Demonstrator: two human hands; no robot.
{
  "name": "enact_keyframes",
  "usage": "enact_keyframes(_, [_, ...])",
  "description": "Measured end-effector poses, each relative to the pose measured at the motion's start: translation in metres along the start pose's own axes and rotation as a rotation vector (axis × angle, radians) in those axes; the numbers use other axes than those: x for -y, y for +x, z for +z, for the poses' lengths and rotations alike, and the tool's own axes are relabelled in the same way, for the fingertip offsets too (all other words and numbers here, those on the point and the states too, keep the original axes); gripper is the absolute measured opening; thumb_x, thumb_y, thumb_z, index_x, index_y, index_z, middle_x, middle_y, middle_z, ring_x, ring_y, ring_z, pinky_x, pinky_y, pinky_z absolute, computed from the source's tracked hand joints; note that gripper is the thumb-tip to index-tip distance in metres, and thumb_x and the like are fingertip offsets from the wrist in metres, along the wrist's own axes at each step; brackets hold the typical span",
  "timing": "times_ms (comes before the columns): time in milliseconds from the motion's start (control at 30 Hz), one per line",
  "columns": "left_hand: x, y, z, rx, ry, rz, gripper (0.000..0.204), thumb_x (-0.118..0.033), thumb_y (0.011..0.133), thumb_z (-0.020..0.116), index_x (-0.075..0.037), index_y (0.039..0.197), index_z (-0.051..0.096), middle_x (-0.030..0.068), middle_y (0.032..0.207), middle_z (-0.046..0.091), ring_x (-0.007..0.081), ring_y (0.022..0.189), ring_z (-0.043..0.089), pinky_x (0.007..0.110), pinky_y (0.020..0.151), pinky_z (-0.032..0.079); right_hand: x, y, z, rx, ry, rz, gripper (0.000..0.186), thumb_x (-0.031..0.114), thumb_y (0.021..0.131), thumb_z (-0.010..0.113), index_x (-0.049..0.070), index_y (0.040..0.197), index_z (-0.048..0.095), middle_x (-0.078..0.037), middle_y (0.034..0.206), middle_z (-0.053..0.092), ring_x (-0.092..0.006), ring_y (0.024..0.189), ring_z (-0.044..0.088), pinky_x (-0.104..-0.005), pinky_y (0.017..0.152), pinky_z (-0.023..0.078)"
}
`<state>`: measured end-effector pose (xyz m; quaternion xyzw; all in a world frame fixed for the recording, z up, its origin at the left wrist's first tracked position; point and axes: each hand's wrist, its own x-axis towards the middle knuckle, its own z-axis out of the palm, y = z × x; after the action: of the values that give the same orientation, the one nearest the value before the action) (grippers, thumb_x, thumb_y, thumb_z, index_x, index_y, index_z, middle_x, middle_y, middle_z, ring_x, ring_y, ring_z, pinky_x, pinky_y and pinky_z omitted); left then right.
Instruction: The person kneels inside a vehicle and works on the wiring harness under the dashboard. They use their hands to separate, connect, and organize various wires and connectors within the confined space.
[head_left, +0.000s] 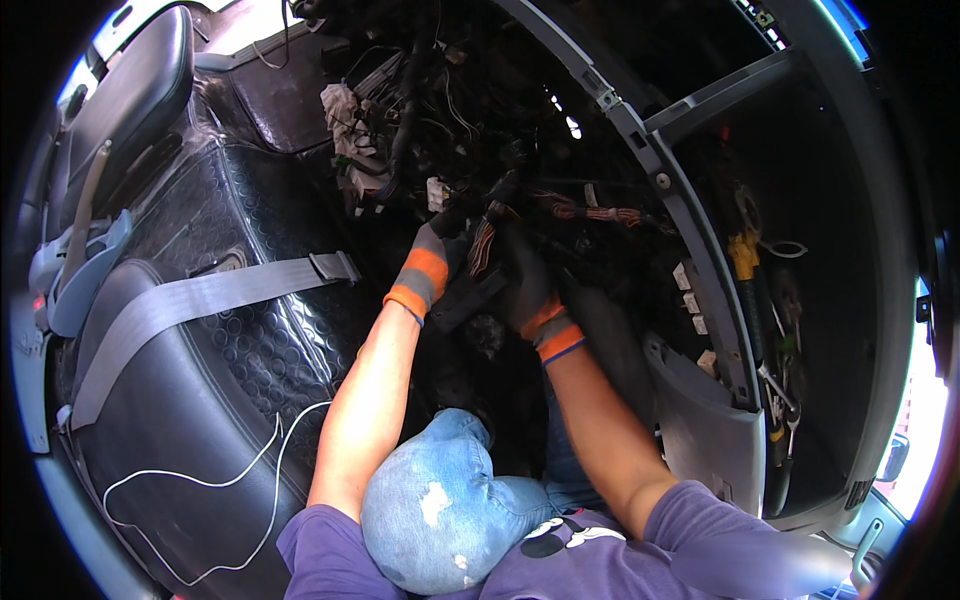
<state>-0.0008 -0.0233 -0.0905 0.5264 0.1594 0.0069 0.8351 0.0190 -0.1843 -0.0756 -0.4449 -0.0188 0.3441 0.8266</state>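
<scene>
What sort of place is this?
Probably the cab of a truck or van: black seat with a grey seat belt across it, partly stripped dashboard, and exposed wiring.

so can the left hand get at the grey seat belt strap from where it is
Probably yes: the grey strap lies to the left of the left hand, with nothing visible between its near end and the hand, though the hand may first have to leave the wires.
</scene>
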Motion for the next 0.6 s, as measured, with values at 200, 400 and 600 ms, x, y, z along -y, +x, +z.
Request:
enact_keyframes(200, [-0.005,-0.002,-0.006,-0.013,-0.422,-0.115,0.033,0.006,0.085,0.06,-0.001,0.117,0.064,0.0077,0.104,0.068,0.0139,0.09,0.063,0.027,0.078,0.052,0.02,-0.01,0.055,-0.25,-0.511,0.054,0.033,0.023,0.087,0.072,0.003,0.113,0.067,-0.003,0.103,0.067,-0.0117,0.093,0.059,-0.027,0.084,0.047])
enact_keyframes(400, [-0.03,-0.016,-0.024,0.014,0.201,-0.034,0.037,-0.003,0.084,0.068,0.001,0.12,0.062,0.0059,0.103,0.068,0.0115,0.09,0.062,0.025,0.079,0.05,0.019,-0.015,0.038,-0.3,-0.676,-0.01,0.03,0.022,0.085,0.073,0.001,0.107,0.069,-0.005,0.096,0.07,-0.0124,0.087,0.06,-0.0285,0.08,0.047])
enact_keyframes(600, [-0.046,-0.025,-0.039,0.039,0.338,0.107,0.037,-0.011,0.084,0.07,0.002,0.118,0.062,0.0038,0.102,0.068,0.0102,0.089,0.062,0.024,0.08,0.05,0.006,-0.009,0.03,-0.354,-0.75,-0.068,0.033,0.026,0.082,0.075,0.002,0.105,0.071,-0.011,0.098,0.072,-0.0192,0.088,0.064,-0.0329,0.081,0.049])
